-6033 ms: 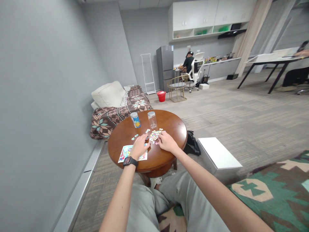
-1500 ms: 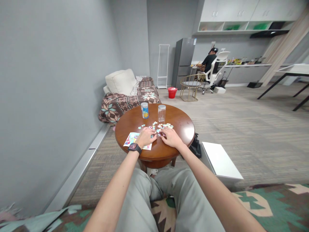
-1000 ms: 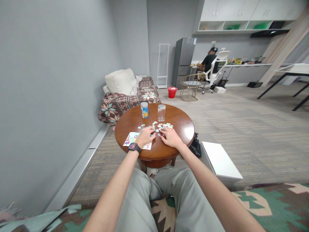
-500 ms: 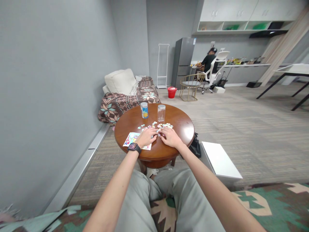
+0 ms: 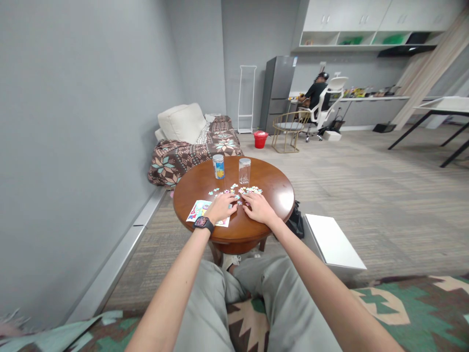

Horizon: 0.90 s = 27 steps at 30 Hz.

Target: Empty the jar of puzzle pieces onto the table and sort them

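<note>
A mock-up studio flat inside an office-like hall: a blanket-covered daybed (image 5: pixel 194 146), round wooden coffee table (image 5: pixel 271 188) and kitchenette with fridge (image 5: pixel 277 93) and wall cupboards (image 5: pixel 366 17) share grey carpet with bare trestle desks (image 5: pixel 439 110).

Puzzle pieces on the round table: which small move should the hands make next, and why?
Probably draw one loose piece toward the near edge. Both hands, left hand and right hand, lie flat among the puzzle pieces, which sit scattered on the round table, and neither visibly holds a piece. The picture sheet lies partly under the left hand.
</note>
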Tool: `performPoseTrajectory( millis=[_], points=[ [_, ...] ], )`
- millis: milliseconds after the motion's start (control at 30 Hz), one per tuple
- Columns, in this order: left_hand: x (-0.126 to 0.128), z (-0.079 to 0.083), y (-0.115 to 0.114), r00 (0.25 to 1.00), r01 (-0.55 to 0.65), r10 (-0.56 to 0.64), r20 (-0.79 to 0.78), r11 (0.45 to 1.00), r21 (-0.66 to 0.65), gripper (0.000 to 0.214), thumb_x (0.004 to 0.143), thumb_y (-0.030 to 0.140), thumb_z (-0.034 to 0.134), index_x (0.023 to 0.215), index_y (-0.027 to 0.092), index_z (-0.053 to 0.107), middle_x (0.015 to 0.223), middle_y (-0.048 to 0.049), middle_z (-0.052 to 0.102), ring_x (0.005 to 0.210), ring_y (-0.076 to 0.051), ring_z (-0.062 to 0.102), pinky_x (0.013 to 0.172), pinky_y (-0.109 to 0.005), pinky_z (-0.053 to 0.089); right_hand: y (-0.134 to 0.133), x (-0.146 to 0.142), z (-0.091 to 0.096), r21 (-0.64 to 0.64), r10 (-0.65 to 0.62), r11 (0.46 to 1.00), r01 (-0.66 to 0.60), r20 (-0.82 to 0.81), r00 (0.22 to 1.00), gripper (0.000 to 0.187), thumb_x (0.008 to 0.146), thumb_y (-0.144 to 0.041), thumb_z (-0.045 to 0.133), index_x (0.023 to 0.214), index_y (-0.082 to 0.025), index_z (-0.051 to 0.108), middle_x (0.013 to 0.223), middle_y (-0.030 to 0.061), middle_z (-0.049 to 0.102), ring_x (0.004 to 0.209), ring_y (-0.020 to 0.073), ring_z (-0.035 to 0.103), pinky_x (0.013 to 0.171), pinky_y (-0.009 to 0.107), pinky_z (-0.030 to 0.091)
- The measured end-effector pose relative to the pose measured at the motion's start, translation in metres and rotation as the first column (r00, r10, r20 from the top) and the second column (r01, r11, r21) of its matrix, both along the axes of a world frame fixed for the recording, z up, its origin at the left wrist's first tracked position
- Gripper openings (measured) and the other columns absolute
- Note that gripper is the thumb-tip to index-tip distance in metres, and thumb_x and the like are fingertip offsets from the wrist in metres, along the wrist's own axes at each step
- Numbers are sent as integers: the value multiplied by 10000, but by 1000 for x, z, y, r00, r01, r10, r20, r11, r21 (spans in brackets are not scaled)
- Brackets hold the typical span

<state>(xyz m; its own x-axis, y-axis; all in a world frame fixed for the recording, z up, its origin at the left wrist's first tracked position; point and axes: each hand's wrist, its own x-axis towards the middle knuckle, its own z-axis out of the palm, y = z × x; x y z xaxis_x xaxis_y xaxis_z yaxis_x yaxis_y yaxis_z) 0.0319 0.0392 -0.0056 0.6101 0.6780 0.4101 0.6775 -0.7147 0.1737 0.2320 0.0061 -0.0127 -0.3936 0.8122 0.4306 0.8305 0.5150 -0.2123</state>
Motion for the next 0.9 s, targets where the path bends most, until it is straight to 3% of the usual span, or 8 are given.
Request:
performPoseTrajectory(
  millis=[367,600,900],
  points=[
    [0,-2,3,999,-36,36,2,999,10,258,876,260,550,1060,171,708,1170,-83,694,1115,-235,614,1000,-399,457,2,0,-1,10,-37,999,37,3,999,443,885,-243,506,1306,-115,565,1293,153,597,1225,259,516,1063,398,380],
    [0,-2,1,999,-52,52,12,999,14,240,864,254,564,1042,160,695,1170,-87,688,1122,-238,609,996,-390,451,2,0,0,13,-64,998,64,6,998,310,872,-193,496,1120,-123,669,1198,140,633,1148,260,547,1016,393,412],
    [0,1,0,999,-35,35,-3,999,16,242,866,236,557,1087,187,641,1106,-78,696,1088,-241,617,973,-397,451,3,0,-3,2,-51,999,51,-37,998,353,870,-196,504,1187,-143,649,1278,119,630,1252,256,508,1068,410,368]
  ],
)
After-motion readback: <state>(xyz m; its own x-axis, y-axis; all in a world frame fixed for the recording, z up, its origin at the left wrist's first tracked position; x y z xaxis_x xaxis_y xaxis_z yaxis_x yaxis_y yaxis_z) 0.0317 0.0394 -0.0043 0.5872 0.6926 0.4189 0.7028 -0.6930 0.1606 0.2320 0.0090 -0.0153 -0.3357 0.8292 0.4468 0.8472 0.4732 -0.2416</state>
